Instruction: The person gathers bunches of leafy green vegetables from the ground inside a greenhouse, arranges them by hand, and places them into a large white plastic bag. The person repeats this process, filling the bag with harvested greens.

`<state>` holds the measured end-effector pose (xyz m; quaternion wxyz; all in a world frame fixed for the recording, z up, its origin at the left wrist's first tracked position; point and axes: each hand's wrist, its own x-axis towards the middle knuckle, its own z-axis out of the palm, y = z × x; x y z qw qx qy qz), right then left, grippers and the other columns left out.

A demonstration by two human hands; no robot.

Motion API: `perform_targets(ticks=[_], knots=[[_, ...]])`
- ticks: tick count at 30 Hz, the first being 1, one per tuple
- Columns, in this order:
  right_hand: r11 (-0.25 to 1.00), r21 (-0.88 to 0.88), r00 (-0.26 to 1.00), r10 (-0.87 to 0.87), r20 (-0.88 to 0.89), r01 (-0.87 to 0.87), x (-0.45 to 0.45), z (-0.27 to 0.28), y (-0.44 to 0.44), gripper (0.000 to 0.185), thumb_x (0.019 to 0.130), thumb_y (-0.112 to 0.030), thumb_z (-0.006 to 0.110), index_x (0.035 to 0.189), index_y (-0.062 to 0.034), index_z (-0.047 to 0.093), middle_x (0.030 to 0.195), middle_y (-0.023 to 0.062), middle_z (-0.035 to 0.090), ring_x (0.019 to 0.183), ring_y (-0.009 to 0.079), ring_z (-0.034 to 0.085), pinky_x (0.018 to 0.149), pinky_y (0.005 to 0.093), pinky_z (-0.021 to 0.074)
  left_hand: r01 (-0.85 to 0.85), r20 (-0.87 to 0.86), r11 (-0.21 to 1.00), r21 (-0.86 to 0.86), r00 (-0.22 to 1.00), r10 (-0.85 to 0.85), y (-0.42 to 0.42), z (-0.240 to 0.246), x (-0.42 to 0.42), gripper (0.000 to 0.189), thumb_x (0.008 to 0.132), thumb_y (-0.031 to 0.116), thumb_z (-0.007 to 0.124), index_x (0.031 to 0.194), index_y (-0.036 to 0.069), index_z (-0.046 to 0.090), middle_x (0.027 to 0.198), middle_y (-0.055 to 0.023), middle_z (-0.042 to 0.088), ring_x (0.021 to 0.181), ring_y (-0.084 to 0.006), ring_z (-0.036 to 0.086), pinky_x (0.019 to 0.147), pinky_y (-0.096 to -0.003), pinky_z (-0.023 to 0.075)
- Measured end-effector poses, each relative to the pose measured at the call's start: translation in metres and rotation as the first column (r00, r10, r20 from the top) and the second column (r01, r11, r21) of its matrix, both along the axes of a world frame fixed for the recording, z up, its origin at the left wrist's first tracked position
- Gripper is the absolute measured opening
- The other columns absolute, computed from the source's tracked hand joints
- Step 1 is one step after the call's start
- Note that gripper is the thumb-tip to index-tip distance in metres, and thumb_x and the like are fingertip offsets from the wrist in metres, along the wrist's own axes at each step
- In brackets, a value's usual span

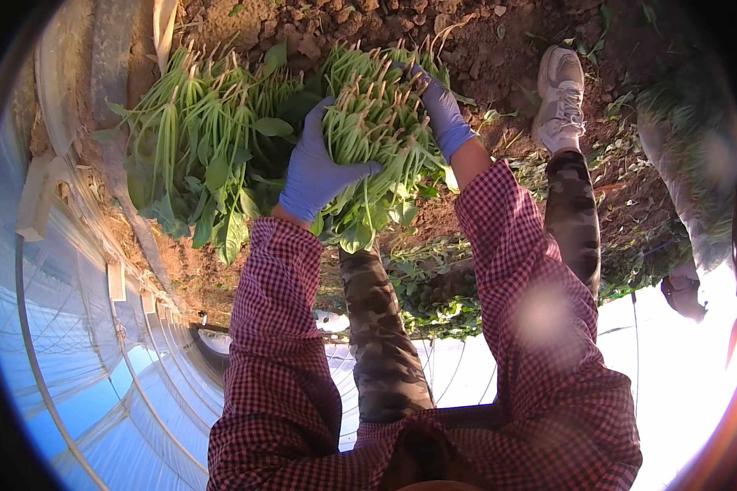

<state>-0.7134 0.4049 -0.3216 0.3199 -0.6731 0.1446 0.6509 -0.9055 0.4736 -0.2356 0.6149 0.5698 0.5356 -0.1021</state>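
Observation:
A thick bundle of leafy greens like spinach (374, 123), with pale root ends up and green stems below, lies between my two gloved hands. My left hand (325, 162), in a blue-violet glove, presses the bundle's left side, thumb and fingers spread around the stems. On the upper right, my right hand (439, 107), gloved alike, grips the bundle's edge; its fingertips are partly hidden among the roots. Just left of my left hand, a second pile of the same greens (202, 135) rests on the soil, its leaves hanging towards me.
Brown clumpy soil (344, 30) runs beyond the piles. A light sneaker (562, 92) stands on the ground at right. Loose leaves (442, 264) lie scattered nearer. Clear plastic sheeting on curved ribs (86, 344) rises at left. Greens in a plastic wrap (694, 147) are at far right.

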Motion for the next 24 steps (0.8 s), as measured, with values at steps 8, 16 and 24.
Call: perform_targets(ticks=[8,16,24], knots=[[0.95,0.267,0.896,-0.257,0.363,0.164,-0.015,-0.003,-0.047,0.049,0.105,-0.037,0.042,0.142,-0.0044,0.046,0.147,0.0132,0.045,0.136,0.0219,0.042,0.114,0.0319,0.0303,-0.117,0.033,0.992,-0.056,0.992,0.119,0.007,-0.018,0.001,0.097,0.066,0.031,0.091,0.139,0.007,0.032,0.121,-0.0165,0.061,0.107,-0.0266,0.065,0.093,-0.0377,0.0543],[0.919,0.288,0.768,0.024,0.64,-0.268,-0.051,0.08,-0.075,0.041,0.106,-0.029,0.039,0.135,-0.007,0.057,0.147,0.0136,0.044,0.141,0.027,0.034,0.116,0.0376,0.0243,-0.107,0.139,0.987,0.117,0.986,0.09,-0.02,0.011,-0.008,0.102,0.062,0.025,0.093,0.141,0.005,0.032,0.124,-0.0176,0.059,0.109,-0.0281,0.065,0.093,-0.0378,0.0545],[0.933,0.343,0.962,-0.184,0.202,0.106,-0.055,0.117,-0.076,0.053,0.106,-0.044,0.033,0.139,-0.0066,0.051,0.135,0.01,0.056,0.123,0.0193,0.053,0.111,0.0377,0.0351,0.015,0.141,0.964,0.267,0.989,-0.054,-0.047,0.038,-0.031,0.121,0.057,0.037,0.095,0.149,0.0,0.025,0.132,-0.0206,0.052,0.114,-0.0326,0.061,0.096,-0.0412,0.0505]])
